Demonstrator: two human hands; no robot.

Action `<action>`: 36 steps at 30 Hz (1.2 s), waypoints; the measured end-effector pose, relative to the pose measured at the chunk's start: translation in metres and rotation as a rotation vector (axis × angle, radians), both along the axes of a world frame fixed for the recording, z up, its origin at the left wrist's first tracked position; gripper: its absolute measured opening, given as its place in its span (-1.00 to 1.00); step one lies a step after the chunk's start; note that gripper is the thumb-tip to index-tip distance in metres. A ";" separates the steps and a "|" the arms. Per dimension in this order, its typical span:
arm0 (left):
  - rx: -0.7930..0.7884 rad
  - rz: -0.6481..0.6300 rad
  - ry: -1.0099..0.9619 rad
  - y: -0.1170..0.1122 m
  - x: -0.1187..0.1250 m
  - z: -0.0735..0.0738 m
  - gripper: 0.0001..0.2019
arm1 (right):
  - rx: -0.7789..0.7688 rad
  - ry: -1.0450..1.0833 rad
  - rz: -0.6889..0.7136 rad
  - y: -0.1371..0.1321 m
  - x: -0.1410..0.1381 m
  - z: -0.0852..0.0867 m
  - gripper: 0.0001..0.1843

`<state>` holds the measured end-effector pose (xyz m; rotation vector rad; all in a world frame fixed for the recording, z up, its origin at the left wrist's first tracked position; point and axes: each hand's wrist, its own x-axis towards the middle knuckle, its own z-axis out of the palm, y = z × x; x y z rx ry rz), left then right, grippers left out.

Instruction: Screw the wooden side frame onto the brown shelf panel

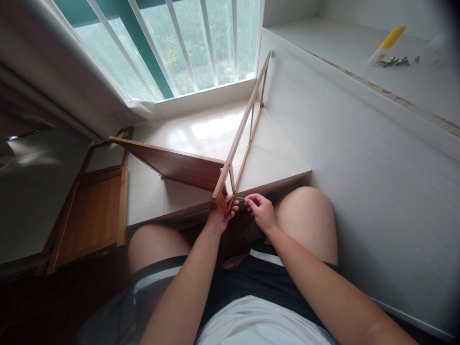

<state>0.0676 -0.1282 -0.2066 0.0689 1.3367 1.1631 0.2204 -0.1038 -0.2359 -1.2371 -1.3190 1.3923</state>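
A long wooden ladder-like frame (241,128) lies tilted across a pale platform (273,158), joined to a brown wooden panel (179,165) that stands on edge. My left hand (220,214) grips the near corner of the frame, fingers wrapped round it. Just right of that corner, my right hand (261,211) pinches a small thin metal piece (241,198), probably a screw or small tool, with its tip against the frame's end.
Another wooden panel assembly (91,211) leans at the left by the platform. A window (179,43) with white bars lies ahead. On the white ledge at upper right lie a yellow-capped tube (388,42) and several loose screws (397,61). My knees flank the hands.
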 end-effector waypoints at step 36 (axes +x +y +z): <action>0.032 -0.036 0.005 -0.001 -0.004 -0.005 -0.68 | -0.550 0.649 0.234 0.011 0.002 0.002 -0.75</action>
